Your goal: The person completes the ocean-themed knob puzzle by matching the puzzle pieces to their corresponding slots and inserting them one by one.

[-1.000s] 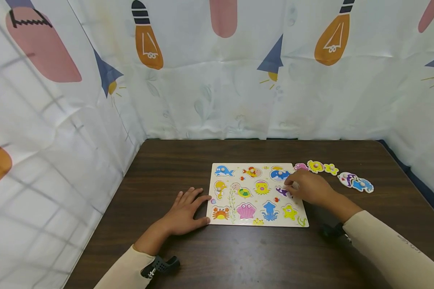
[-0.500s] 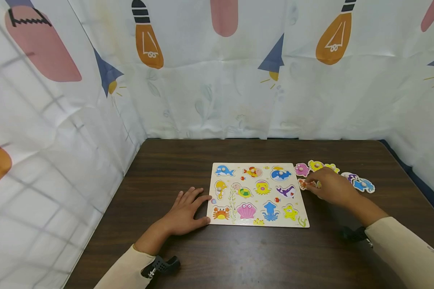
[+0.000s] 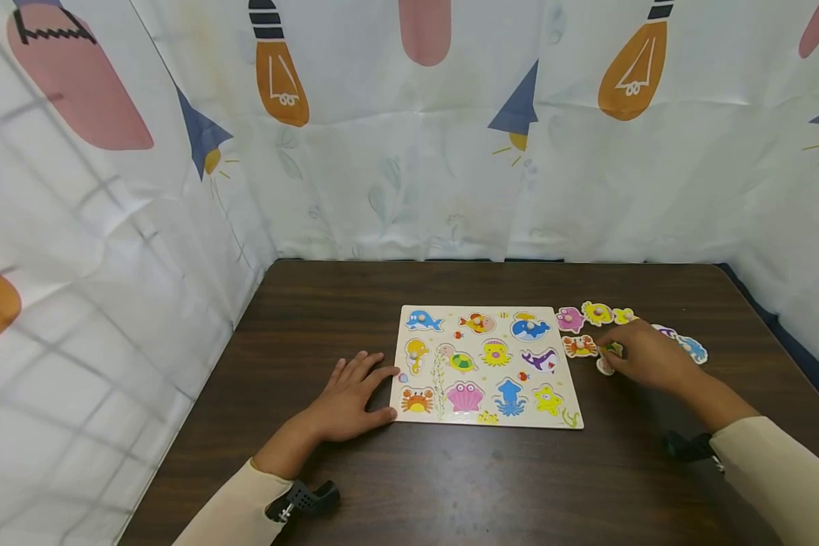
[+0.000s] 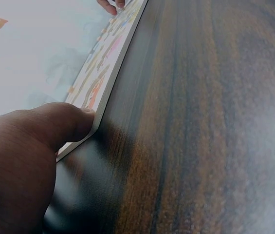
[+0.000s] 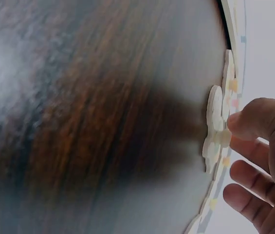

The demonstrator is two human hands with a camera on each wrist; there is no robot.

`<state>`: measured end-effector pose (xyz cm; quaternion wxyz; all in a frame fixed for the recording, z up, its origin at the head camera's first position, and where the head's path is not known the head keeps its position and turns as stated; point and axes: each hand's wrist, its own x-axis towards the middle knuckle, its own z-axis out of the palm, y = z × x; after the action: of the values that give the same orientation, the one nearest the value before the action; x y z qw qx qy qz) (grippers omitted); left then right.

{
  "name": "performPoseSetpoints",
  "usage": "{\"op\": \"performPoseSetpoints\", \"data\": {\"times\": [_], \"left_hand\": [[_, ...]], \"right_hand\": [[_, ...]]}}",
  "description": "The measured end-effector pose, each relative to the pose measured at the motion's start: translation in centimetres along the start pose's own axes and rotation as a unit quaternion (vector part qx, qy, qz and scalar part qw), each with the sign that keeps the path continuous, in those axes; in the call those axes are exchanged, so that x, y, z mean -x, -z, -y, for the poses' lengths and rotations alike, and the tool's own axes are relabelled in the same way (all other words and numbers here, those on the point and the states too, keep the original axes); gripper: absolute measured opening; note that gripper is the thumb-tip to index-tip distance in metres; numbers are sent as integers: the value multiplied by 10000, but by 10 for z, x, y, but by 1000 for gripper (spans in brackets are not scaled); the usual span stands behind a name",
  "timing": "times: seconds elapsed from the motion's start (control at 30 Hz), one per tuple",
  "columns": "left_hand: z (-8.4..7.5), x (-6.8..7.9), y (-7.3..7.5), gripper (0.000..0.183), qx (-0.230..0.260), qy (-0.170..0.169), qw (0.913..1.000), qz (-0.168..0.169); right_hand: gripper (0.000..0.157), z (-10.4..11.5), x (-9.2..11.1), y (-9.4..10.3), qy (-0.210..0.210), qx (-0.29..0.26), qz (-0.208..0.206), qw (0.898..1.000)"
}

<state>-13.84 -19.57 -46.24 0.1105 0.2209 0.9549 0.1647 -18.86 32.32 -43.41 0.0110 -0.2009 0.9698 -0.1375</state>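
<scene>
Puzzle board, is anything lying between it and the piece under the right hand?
Partly: the crab piece lies beside the board, just up and left of that piece under the right hand. Below the crab, only bare table shows in between.

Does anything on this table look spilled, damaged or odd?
Nothing stands out. The crab piece lies off the puzzle board, by its right edge, but the pink piece lies loose there too; no spill or damage shows.

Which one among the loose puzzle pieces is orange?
The crab piece, beside the board, below the pink piece in the head view; no other loose piece shows an orange face.
</scene>
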Motion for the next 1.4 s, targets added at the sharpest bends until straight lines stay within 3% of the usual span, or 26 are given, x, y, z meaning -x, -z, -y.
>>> {"op": "performPoseSetpoints", "data": {"times": [0.53,0.73,0.97,1.4], "left_hand": [[-2,1,1,70,13,51,10000,22],[-1,0,1,70,15,29,10000,12],[0,-1,0,70,-10,12,10000,-7],[-1,0,1,69,15,21,10000,-18]], "right_hand": [[9,-6,10,4,-34,-45,306,9995],[4,-10,16,4,-104,-81,272,9995],[10,-11,20,3,-162,-102,242,9995],[6,-9,24,0,-9,-173,55,9998]]}}
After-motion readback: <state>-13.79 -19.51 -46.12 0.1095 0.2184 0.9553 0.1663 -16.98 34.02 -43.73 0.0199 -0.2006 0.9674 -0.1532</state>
